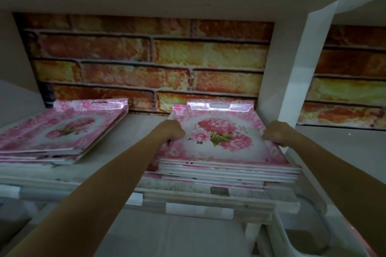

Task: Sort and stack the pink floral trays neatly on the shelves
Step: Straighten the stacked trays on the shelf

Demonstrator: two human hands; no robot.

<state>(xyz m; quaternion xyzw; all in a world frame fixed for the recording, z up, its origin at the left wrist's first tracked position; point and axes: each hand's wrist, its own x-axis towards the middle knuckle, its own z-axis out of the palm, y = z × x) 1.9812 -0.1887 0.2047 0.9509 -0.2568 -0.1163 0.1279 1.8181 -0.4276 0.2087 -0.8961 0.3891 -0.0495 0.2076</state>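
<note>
Gripping the top pink floral tray [221, 131] by its two side edges, the left hand [172, 130] and right hand [276, 132] curl their fingers over the rims, one at each side. That tray lies on the right stack of trays [229, 173] on the shelf [135, 131], close to a white upright divider [292, 69]. A second stack of floral trays [62, 131] sits to the left, apart. Brick-pattern backing [146, 58] lines the rear.

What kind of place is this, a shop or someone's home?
Probably a shop or stockroom. Two stacks of identical packaged pink floral trays with hang-slot headers lie on a white shelf, label holders line its front edge, and printed brick-pattern backing sits behind.
</note>
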